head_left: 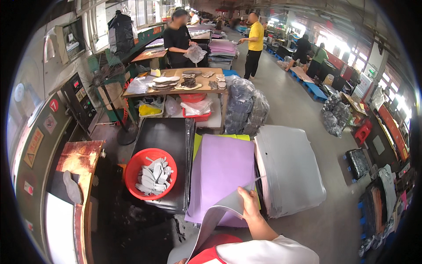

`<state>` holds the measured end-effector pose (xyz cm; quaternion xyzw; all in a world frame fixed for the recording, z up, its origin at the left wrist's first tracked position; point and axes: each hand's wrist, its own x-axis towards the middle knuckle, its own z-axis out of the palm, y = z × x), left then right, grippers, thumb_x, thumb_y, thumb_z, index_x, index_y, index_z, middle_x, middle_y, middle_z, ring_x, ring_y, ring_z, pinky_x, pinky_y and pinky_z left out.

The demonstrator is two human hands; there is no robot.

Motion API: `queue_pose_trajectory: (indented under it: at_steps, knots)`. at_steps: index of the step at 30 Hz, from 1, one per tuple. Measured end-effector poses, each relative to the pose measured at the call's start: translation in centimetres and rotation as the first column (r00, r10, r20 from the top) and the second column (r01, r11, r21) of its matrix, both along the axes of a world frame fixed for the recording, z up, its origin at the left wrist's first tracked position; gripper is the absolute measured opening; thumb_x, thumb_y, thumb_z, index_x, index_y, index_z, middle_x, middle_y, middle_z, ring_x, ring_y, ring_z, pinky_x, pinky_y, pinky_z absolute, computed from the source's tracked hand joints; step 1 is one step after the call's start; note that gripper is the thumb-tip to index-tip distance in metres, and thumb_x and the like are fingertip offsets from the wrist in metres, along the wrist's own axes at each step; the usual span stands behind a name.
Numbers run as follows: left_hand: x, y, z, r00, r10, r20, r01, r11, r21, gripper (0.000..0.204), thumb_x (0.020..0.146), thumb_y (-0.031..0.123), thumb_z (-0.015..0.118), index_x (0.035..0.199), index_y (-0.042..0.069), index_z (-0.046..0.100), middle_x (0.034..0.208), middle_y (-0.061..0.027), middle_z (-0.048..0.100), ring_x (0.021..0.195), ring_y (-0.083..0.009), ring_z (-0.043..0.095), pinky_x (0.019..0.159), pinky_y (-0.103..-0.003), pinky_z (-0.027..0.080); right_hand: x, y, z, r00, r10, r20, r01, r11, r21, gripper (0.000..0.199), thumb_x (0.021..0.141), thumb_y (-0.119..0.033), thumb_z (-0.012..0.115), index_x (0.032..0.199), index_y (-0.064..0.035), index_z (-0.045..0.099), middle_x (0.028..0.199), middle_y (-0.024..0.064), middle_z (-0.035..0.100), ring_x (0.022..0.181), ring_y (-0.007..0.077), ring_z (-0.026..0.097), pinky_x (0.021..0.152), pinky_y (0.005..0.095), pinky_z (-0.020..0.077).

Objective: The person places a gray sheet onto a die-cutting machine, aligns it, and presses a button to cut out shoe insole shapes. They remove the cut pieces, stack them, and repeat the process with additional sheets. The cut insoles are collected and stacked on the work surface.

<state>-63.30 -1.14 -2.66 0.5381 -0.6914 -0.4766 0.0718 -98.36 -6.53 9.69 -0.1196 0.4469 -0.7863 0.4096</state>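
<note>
My right hand [249, 203] pinches the edge of a thin grey sheet [211, 222] that curls down toward my body. The sheet is lifted off the near edge of a purple sheet stack [221, 171], with yellow sheets [198, 140] showing beneath that stack. My left hand is almost out of view at the bottom edge [180, 261]; only a sliver shows under the grey sheet, and its grip cannot be made out. A taller pile of grey sheets [288, 169] lies just right of the purple stack.
A red basin [132, 174] of grey sole-shaped cutouts sits on black sheets [165, 136] to the left. A press machine [66, 176] stands at far left. Beyond are a wooden table [176, 81], bagged goods [246, 105], a fan [103, 72] and several people.
</note>
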Motion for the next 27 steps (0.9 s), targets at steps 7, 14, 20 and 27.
queue_pose_trajectory:
  at_steps: [7, 14, 20, 27]
  knots:
    - [4.2, -2.5, 1.1, 0.991, 0.082, -0.102, -0.082, 0.997, 0.005, 0.02, 0.088, 0.023, 0.057, 0.1, 0.009, 0.066, 0.078, -0.0205, 0.064, 0.074, -0.0318, 0.067, 0.064, -0.037, 0.051, 5.9, -5.9, 1.2, 0.981, 0.095, -0.171, -0.104, 0.994, -0.043, 0.023, 0.089, -0.009, 0.063, 0.066, -0.0081, 0.058, 0.066, -0.0047, 0.053, 0.059, 0.0039, 0.045, 0.054, 0.0238, 0.0346]
    - [14.8, -2.5, 4.2, 0.903, 0.248, -0.351, -0.282, 0.958, -0.047, 0.019, 0.088, 0.021, 0.057, 0.099, 0.008, 0.066, 0.078, -0.0205, 0.064, 0.074, -0.0319, 0.067, 0.064, -0.037, 0.051, 20.6, -13.1, 5.8, 0.918, -0.034, -0.395, -0.04, 0.983, -0.178, 0.032, 0.089, -0.01, 0.063, 0.07, -0.0132, 0.038, 0.064, -0.0058, 0.041, 0.055, 0.0035, 0.038, 0.046, 0.023, 0.0285]
    - [26.8, 0.3, 8.4, 0.705, 0.571, -0.42, -0.678, 0.717, -0.163, 0.017, 0.088, 0.012, 0.062, 0.101, 0.001, 0.065, 0.076, -0.0176, 0.065, 0.065, -0.0183, 0.065, 0.06, -0.03, 0.05, 43.4, -17.4, 15.7, 0.919, 0.255, -0.3, -0.382, 0.761, -0.524, 0.027, 0.089, -0.011, 0.062, 0.073, -0.0064, 0.04, 0.071, 0.0086, 0.053, 0.068, 0.0167, 0.058, 0.064, 0.0376, 0.0555]
    - [36.3, 5.2, 7.1, -0.162, 0.739, -0.654, -0.961, 0.032, 0.274, 0.023, 0.093, 0.01, 0.056, 0.109, -0.005, 0.062, 0.1, -0.005, 0.066, 0.084, -0.0127, 0.059, 0.079, -0.029, 0.048, 65.6, -18.8, 13.9, 0.094, -0.012, -0.995, -0.993, -0.066, -0.094, 0.027, 0.084, -0.016, 0.068, 0.104, 0.0009, 0.063, 0.09, 0.0138, 0.065, 0.078, 0.0188, 0.063, 0.066, 0.0273, 0.0481]
